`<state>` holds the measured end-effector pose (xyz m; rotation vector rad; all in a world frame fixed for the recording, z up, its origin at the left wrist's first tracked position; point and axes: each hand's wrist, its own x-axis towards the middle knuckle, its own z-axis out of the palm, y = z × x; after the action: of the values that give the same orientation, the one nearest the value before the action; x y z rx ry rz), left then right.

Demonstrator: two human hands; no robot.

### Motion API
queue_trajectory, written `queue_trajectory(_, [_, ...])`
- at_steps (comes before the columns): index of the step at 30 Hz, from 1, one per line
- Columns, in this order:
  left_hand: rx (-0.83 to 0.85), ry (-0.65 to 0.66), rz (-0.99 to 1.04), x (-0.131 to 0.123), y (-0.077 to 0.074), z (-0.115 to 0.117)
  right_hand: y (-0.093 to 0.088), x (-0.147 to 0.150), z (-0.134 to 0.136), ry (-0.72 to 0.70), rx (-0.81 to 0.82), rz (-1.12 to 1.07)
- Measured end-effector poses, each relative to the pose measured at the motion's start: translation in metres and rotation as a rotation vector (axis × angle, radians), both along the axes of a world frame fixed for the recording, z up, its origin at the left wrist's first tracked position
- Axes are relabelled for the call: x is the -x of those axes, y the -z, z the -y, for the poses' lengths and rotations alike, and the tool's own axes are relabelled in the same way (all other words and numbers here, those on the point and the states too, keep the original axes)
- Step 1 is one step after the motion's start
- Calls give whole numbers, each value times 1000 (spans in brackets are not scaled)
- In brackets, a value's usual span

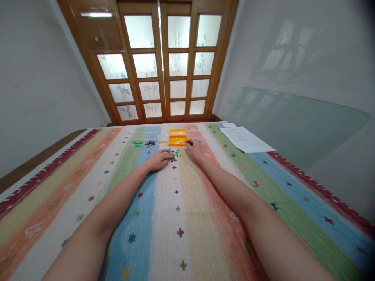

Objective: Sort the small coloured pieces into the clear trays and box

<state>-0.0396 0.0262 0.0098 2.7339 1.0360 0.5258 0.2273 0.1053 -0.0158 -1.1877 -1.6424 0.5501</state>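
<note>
My left hand lies palm down on the tablecloth, fingers stretched out at the edge of a loose scatter of small green, blue and dark pieces. At the right front corner of a yellow-orange box, my right hand has its thumb and fingertips together; anything between them is too small to make out. Small white pieces lie in the box's front part. To its left stand clear containers, one with green pieces and one with dark red pieces.
A striped tablecloth covers the table. Printed paper sheets lie at the right far side. Right of the box is a clear container with a few blue pieces. Wooden glass-paned doors stand behind the table, between white walls.
</note>
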Motion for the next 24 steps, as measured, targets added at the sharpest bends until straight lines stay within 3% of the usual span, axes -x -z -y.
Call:
queue_trajectory(6, [-16, 8, 10, -2, -2, 2, 5, 1, -8, -48, 49, -115])
queue_trajectory(16, [-66, -10, 29, 0, -1, 1, 6, 1, -6, -9, 63, -90])
queue_trajectory(24, [-165, -185, 140, 16, 6, -12, 4, 1, -1, -18, 59, 2])
